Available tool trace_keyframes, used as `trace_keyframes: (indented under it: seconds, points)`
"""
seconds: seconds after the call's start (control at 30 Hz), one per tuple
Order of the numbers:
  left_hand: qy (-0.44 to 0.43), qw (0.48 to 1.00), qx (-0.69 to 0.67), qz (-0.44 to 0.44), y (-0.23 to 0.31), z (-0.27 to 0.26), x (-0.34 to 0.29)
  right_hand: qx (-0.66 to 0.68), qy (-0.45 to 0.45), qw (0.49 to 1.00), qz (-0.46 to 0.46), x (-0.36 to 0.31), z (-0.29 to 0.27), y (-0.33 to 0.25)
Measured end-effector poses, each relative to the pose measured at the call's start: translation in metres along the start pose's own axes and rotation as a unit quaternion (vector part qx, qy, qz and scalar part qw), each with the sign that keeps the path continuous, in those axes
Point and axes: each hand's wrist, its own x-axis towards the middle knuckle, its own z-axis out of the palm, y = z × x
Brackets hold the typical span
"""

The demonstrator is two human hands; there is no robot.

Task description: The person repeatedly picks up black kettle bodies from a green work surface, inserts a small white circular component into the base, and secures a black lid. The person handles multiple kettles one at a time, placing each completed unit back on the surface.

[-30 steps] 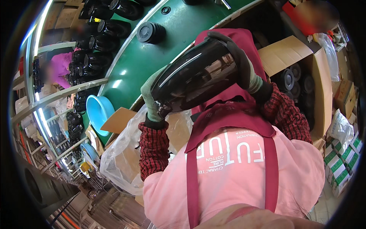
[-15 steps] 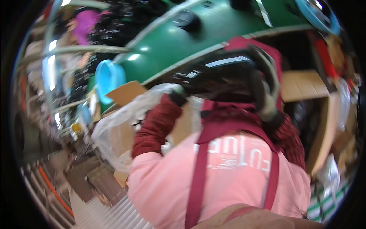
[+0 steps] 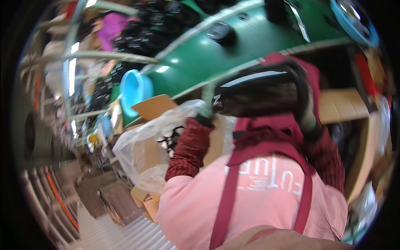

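Observation:
A glossy black, rounded, elongated shell [image 3: 258,95] is held up in front of my chest, lying crosswise; what exactly it is I cannot make out. My left hand [image 3: 207,101], in a grey-green glove, grips its left end. On the right end, my gloved right hand [image 3: 307,109] is closed around it, its fingers partly hidden behind the black piece. Dark red sleeve covers reach up both forearms, and a maroon apron [image 3: 271,135] hangs just below the shell. To the left of my left forearm, small black and white pieces [image 3: 171,141] sit inside a plastic-lined box.
The box with clear plastic lining [image 3: 143,143] stands at my left. Beyond is a green worktable [image 3: 196,62] bearing a black round part [image 3: 221,32]. A blue basin [image 3: 135,89] is at its left, another [image 3: 357,23] far right. An open cardboard box [image 3: 358,146] stands right.
My left hand now shows more fully at the shell's left end, its fingers upright. The shell looks less blurred and lies more level. The whole view has shifted slightly.

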Motion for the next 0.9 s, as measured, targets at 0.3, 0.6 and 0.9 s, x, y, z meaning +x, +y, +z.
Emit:
trace_keyframes:
  seconds: [0.3, 0.6, 0.9]
  points:
    - [-0.002, 0.982, 0.187, 0.019, -0.155, -0.014, -0.1, 0.142, 0.019, 0.99, -0.01, -0.001, 0.008, 0.006]
    - [-0.04, 0.998, 0.041, -0.007, -0.068, -0.002, -0.02, 0.305, -0.025, 0.917, 0.256, 0.024, -0.016, -0.01]
    - [-0.026, 0.944, -0.242, -0.223, -0.06, 0.001, -0.015, 0.129, 0.07, 0.989, 0.028, -0.009, 0.003, 0.008]
